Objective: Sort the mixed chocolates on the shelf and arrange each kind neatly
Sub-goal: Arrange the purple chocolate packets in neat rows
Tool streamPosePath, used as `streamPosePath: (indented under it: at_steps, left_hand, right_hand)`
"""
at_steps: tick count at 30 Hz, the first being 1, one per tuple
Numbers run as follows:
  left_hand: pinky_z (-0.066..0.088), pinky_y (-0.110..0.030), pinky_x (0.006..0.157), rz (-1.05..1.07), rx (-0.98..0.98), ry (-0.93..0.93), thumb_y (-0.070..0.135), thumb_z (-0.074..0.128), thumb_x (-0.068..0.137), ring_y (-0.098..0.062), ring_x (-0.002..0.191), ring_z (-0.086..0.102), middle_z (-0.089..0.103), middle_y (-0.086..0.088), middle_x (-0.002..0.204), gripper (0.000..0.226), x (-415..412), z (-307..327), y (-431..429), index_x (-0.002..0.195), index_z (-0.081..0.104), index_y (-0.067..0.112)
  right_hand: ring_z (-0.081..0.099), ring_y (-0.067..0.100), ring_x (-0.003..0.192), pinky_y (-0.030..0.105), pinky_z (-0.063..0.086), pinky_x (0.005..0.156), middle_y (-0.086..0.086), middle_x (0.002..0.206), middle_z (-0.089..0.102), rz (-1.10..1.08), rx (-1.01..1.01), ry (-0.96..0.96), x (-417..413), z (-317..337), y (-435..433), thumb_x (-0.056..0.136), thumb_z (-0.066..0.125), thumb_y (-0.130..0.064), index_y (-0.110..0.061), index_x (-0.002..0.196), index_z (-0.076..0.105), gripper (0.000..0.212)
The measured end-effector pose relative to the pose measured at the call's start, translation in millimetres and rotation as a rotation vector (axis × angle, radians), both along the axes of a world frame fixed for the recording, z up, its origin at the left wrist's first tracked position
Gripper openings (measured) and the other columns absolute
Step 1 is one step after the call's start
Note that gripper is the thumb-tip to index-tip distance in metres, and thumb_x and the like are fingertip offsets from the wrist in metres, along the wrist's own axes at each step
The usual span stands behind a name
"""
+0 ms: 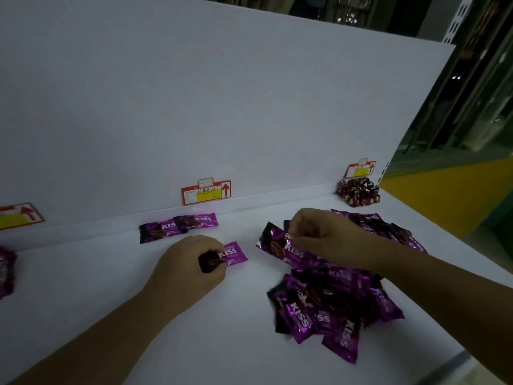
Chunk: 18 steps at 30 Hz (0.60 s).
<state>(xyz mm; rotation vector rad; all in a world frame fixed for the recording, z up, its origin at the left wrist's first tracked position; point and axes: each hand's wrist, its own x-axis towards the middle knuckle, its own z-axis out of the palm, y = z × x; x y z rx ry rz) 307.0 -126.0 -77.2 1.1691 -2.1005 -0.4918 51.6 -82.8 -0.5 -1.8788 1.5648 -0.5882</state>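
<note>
On the white shelf [166, 315] a loose pile of purple foil KISS chocolate packets [333, 301] lies at the right, overlapping at all angles. The right hand [324, 234] hangs over the pile's far edge and hides part of it, its fingers pinching a small shiny foil-wrapped sweet [288, 237]. Left of the pile, well apart from it, the left hand [191, 259] has its fingers curled round the dark end of a single purple KISS packet [234, 254] lying on the shelf. Beyond it, two purple KISS packets [177, 226] lie end to end, slightly overlapping, along the white back panel [194, 107]. A heap of dark twist-wrapped chocolates [358, 191] sits in the far right corner, and more purple packets [5, 270] show at the left edge. Three red-and-yellow price tags with arrows [206, 191] are fixed low on the panel. The room is dim; to the right are a yellow and green area [433, 195] and a perforated white upright [455, 20].
</note>
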Motion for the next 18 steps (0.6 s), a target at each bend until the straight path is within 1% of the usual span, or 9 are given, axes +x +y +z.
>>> streamPosePath:
  at_steps: [3,6,8,10,11,13,14,16,18]
  left_hand:
    - [0.04,-0.012,0.088,0.045,0.005,-0.046,0.017,0.071,0.077,-0.003,0.092,0.054,0.063,0.007,0.101,0.03,-2.8,-3.0,0.0,0.107,0.066,0.017]
    - [0.034,-0.011,0.091,0.064,-0.01,-0.102,0.025,0.069,0.08,-0.003,0.1,0.051,0.061,0.006,0.11,0.034,-7.0,-4.6,-0.1,0.112,0.063,0.018]
    - [0.037,-0.015,0.093,0.085,-0.023,-0.116,0.03,0.069,0.08,-0.006,0.1,0.052,0.062,0.004,0.109,0.035,-8.8,-5.2,-0.8,0.111,0.063,0.017]
    - [0.04,-0.024,0.094,0.115,-0.066,-0.141,0.034,0.067,0.081,-0.007,0.094,0.051,0.065,0.002,0.103,0.032,-9.7,-5.8,-1.3,0.108,0.066,0.016]
    - [0.042,-0.027,0.094,0.133,-0.087,-0.154,0.036,0.066,0.082,-0.007,0.091,0.051,0.066,0.002,0.101,0.031,-9.8,-5.6,-1.7,0.106,0.067,0.016]
    - [0.045,-0.032,0.093,0.158,-0.111,-0.17,0.04,0.06,0.081,-0.009,0.09,0.054,0.067,0.002,0.098,0.034,-9.4,-5.7,-2.1,0.104,0.069,0.016]
    - [0.045,-0.032,0.094,0.164,-0.104,-0.173,0.042,0.058,0.081,-0.009,0.091,0.054,0.068,0.003,0.099,0.036,-9.5,-5.2,-1.9,0.105,0.069,0.017]
    - [0.042,-0.028,0.094,0.164,-0.091,-0.172,0.047,0.054,0.08,-0.004,0.088,0.052,0.068,0.004,0.099,0.042,-10.2,-3.6,-1.3,0.105,0.069,0.018]
    - [0.042,-0.024,0.086,0.154,-0.089,-0.166,0.054,0.047,0.078,-0.001,0.082,0.051,0.07,0.005,0.092,0.049,-10.7,-1.2,-0.8,0.1,0.071,0.018]
  right_hand:
    - [0.037,0.009,0.048,0.023,0.035,0.049,0.001,0.067,0.055,0.007,-0.012,-0.022,-0.2,-6.3,-15.5,0.095,0.051,-0.013,-0.017,0.091,0.054,0.006]
    - [0.039,0.008,0.049,0.022,0.035,0.05,0.001,0.069,0.053,-0.018,-0.007,-0.022,2.0,-8.2,-35.7,0.096,0.045,-0.014,-0.017,0.091,0.058,0.015]
    - [0.045,0.003,0.054,0.018,0.038,0.055,-0.008,0.071,0.054,0.032,-0.028,0.015,4.6,-8.4,-48.0,0.092,0.055,-0.024,-0.022,0.087,0.057,0.005]
    - [0.051,0.0,0.067,0.015,0.038,0.062,-0.013,0.082,0.058,0.108,-0.082,0.141,6.6,-9.6,-58.6,0.081,0.07,-0.03,-0.027,0.087,0.054,0.017]
    - [0.052,-0.001,0.073,0.012,0.038,0.063,-0.013,0.088,0.058,0.144,-0.11,0.201,8.0,-10.8,-64.5,0.077,0.073,-0.028,-0.028,0.088,0.053,0.022]
    - [0.053,0.0,0.076,0.01,0.039,0.062,-0.01,0.093,0.059,0.204,-0.171,0.263,12.3,-13.3,-75.7,0.077,0.071,-0.021,-0.03,0.094,0.051,0.027]
    - [0.052,0.002,0.075,0.011,0.039,0.061,-0.009,0.093,0.058,0.231,-0.206,0.292,14.7,-15.2,-81.8,0.079,0.069,-0.02,-0.029,0.1,0.05,0.03]
    - [0.049,0.004,0.074,0.012,0.035,0.058,-0.01,0.089,0.053,0.287,-0.263,0.351,18.2,-19.6,-92.8,0.082,0.067,-0.023,-0.027,0.108,0.044,0.035]
    - [0.047,0.004,0.072,0.013,0.032,0.057,-0.012,0.085,0.051,0.335,-0.297,0.381,20.7,-23.5,-101.9,0.082,0.066,-0.025,-0.027,0.107,0.042,0.034]
